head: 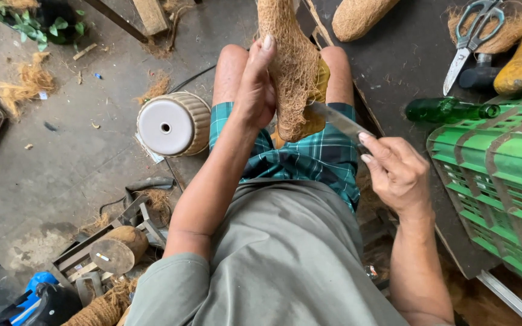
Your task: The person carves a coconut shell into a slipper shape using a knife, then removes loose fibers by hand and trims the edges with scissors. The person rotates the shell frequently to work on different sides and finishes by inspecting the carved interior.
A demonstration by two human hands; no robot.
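The person sits with knees apart beside a dark bench (406, 66), and between the knees stands the largest thing in hand, a long bundle of brown coconut fibre (291, 66) wrapped over a yellowish form (316, 118). Its long axis runs upright, from the lap toward the top edge of the view, tilted slightly. The left hand (255, 84) clasps the bundle from its left side, fingers wrapped round the fibre and thumb pointing up, so this hand is the 1 touching it. The right hand (397, 172) sits lower and to the right, over the bench's near edge, fingers pinched shut on the handle end of a knife (339, 121). The blade slants up and left from those fingers, and its tip meets the lower right flank of the bundle, so the bundle lies up and to the left of the right hand. On the bench's far corner lie scissors (472, 33) and a green bottle (448, 110) by a green crate (502, 175). A white pot (173, 125) lies on the floor.
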